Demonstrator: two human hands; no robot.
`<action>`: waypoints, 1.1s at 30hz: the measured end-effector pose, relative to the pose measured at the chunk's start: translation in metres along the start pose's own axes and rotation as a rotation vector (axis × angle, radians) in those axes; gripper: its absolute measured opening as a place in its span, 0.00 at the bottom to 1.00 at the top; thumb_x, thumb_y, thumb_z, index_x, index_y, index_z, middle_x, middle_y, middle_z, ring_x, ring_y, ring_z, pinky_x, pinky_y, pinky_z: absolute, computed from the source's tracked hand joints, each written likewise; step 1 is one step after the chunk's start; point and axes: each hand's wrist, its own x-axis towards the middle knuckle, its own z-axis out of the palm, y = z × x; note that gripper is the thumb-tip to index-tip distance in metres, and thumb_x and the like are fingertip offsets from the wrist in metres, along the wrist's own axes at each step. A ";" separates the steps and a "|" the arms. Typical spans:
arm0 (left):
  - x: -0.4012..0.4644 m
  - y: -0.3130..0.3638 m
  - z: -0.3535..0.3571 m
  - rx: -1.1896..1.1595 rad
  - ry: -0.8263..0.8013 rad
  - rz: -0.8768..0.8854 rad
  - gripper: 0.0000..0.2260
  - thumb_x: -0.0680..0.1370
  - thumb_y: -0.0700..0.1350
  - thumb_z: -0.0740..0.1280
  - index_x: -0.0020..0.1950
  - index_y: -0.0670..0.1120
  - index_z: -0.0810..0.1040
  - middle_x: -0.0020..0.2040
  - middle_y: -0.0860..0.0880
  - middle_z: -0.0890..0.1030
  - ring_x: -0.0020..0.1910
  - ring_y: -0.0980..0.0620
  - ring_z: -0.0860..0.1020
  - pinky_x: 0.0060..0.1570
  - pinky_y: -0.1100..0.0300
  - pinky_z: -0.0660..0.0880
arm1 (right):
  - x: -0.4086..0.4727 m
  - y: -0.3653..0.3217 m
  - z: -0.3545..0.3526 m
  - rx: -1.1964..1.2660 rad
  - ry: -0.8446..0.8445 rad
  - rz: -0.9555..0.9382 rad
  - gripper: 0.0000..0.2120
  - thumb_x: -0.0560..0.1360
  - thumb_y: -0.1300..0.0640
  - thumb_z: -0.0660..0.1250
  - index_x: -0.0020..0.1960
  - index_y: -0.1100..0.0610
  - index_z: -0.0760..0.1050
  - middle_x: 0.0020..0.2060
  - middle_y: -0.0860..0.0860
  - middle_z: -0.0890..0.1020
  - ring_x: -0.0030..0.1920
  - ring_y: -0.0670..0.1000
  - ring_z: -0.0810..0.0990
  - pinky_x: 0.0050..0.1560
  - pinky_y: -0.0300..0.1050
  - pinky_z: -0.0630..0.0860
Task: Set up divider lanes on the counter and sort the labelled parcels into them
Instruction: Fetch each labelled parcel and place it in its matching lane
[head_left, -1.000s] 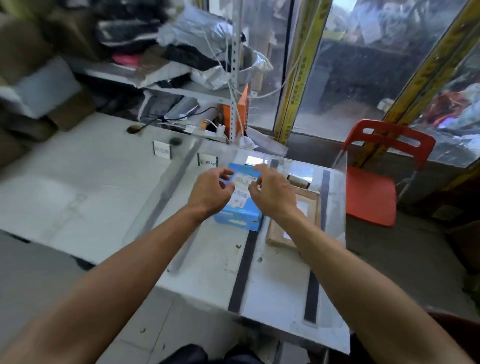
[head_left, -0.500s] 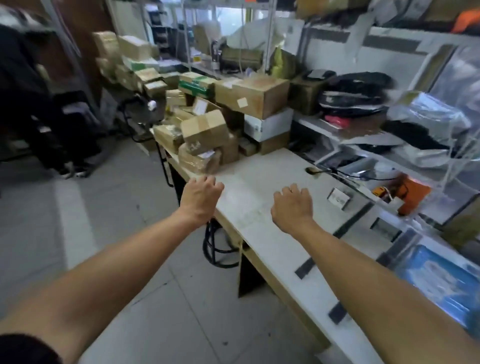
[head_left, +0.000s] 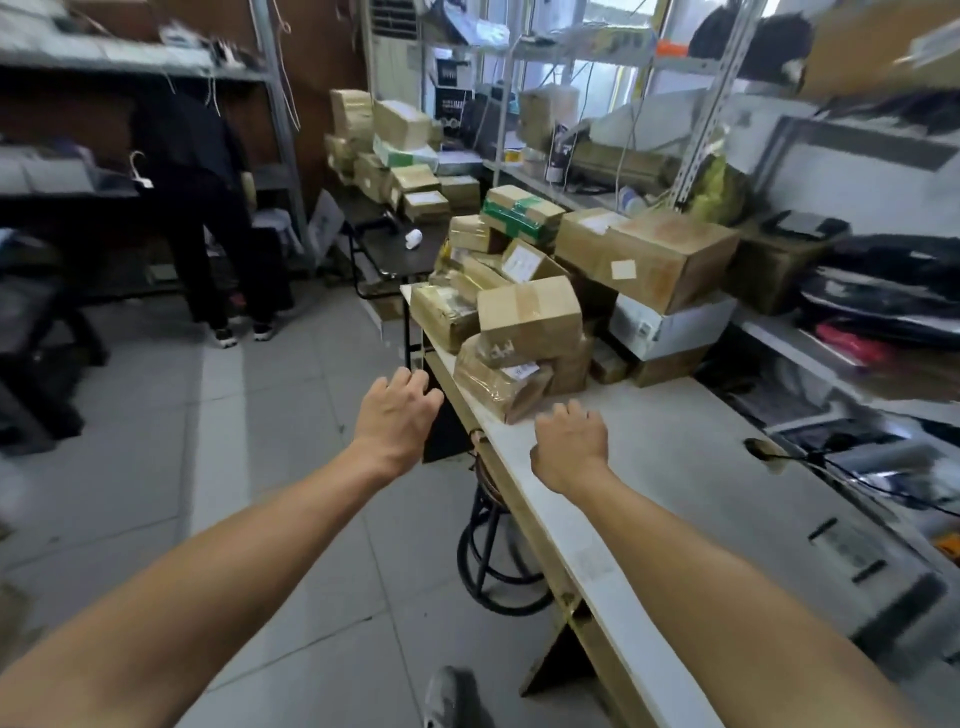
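Note:
A heap of brown cardboard parcels (head_left: 530, 317), several with white labels, stands at the far end of the white counter (head_left: 691, 483). The nearest one is a tape-wrapped parcel (head_left: 498, 382) lying at the counter's front edge. My left hand (head_left: 397, 418) hovers over the floor just left of that edge, fingers loosely spread, holding nothing. My right hand (head_left: 571, 447) hangs above the counter a little short of the taped parcel, fingers loosely curled, also holding nothing. A small label holder (head_left: 844, 551) stands on the counter at the right. The lanes and the blue parcel are out of view.
A round metal stool (head_left: 488, 540) stands under the counter's front edge. Metal shelving (head_left: 852, 291) with bags and boxes runs behind the counter. More parcels (head_left: 400, 150) pile up on a table further back. A person in black (head_left: 202, 208) stands at the left shelves. My shoe (head_left: 452, 699) shows below.
My view has swung left from the lanes and the blue parcel to the parcel heap. Both hands let go of the blue parcel and now reach toward the heap, closer than before.

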 end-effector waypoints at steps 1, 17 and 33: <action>0.017 -0.004 0.008 0.000 -0.006 0.007 0.14 0.76 0.35 0.65 0.58 0.48 0.79 0.57 0.48 0.76 0.57 0.46 0.73 0.51 0.55 0.72 | 0.018 -0.001 0.004 0.002 0.007 -0.004 0.15 0.80 0.48 0.61 0.63 0.53 0.74 0.62 0.53 0.77 0.63 0.55 0.73 0.56 0.49 0.69; 0.296 -0.021 0.101 -0.030 -0.072 0.162 0.18 0.77 0.37 0.66 0.66 0.49 0.75 0.67 0.47 0.71 0.65 0.45 0.70 0.56 0.55 0.70 | 0.256 0.058 0.048 0.185 -0.206 0.256 0.15 0.82 0.56 0.59 0.66 0.52 0.77 0.66 0.54 0.76 0.69 0.56 0.69 0.65 0.52 0.68; 0.443 -0.027 0.140 -0.890 -0.528 0.111 0.19 0.78 0.61 0.68 0.57 0.48 0.81 0.57 0.45 0.84 0.53 0.47 0.82 0.58 0.48 0.79 | 0.317 0.034 0.059 2.085 -0.186 1.255 0.26 0.77 0.38 0.61 0.65 0.57 0.72 0.57 0.59 0.79 0.53 0.58 0.79 0.55 0.54 0.80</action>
